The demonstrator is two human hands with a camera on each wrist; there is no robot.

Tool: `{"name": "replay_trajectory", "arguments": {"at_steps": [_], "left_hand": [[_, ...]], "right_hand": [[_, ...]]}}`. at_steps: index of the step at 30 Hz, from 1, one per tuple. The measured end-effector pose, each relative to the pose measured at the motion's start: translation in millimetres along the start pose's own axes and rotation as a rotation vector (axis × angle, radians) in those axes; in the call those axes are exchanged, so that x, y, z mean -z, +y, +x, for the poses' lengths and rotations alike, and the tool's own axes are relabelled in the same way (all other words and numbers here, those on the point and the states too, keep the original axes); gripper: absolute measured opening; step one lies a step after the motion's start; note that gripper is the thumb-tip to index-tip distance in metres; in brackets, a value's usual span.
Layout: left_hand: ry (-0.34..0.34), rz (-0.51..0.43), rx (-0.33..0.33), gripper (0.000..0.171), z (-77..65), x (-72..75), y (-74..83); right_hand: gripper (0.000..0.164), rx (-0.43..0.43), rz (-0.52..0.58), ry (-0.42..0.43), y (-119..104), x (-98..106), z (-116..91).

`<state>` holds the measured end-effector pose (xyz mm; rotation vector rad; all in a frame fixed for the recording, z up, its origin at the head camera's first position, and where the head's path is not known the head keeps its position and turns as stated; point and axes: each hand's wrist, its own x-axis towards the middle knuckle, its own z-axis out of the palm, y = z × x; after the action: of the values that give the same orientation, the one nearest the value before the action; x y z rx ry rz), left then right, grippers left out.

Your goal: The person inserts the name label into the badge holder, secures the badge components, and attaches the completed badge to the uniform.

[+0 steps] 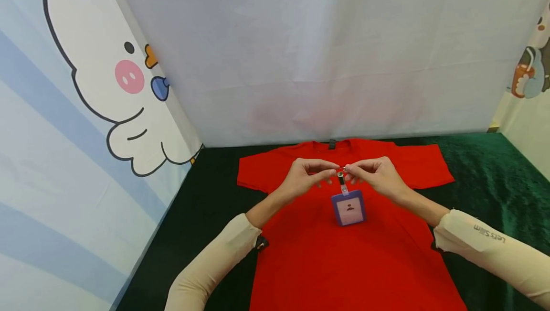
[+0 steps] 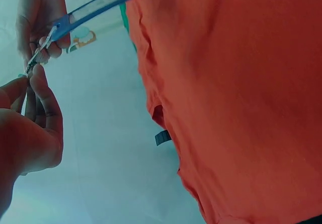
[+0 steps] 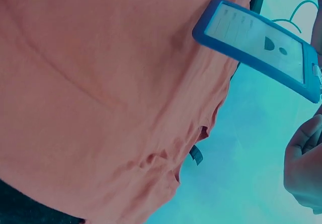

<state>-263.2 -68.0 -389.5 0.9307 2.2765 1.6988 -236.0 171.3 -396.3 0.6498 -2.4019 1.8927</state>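
Observation:
A purple-framed ID badge holder (image 1: pixel 348 208) hangs in the air over the red T-shirt (image 1: pixel 343 263) by a short strap with a metal fitting. My left hand (image 1: pixel 307 176) pinches the top fitting from the left, thumb against fingers. From the other side, my right hand (image 1: pixel 378 176) pinches the same small part. The fingertips of both hands almost meet, and they hide much of the fitting. In the left wrist view the strap (image 2: pixel 37 55) runs between the two hands. The right wrist view shows the holder's card (image 3: pixel 259 42) and my right hand (image 3: pixel 304 163) at the edge.
The T-shirt lies spread on a dark green cloth (image 1: pixel 485 167), its collar towards the white back curtain (image 1: pixel 318 62). A black tag (image 1: pixel 332 144) shows at the collar. A curtain with a white cartoon figure (image 1: pixel 99 24) stands on the left.

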Motion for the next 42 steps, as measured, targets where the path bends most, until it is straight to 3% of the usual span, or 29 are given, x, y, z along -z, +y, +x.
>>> {"name": "replay_trajectory", "arguments": {"at_steps": [16,32,42], "left_hand": [[-0.032,0.203,-0.182,0.023,2.4,1.0,-3.2],[-0.058,0.147,-0.222,0.022,1.5,0.9,-9.6],[-0.071,0.154,-0.210,0.022,0.6,1.4,-10.5]], "right_hand": [[0.032,-0.090,0.016,0.004,1,-6,-4],[0.034,-0.114,0.099,-0.013,5,-10,-5],[0.035,-0.143,0.125,-0.027,5,-11,-5]]}}
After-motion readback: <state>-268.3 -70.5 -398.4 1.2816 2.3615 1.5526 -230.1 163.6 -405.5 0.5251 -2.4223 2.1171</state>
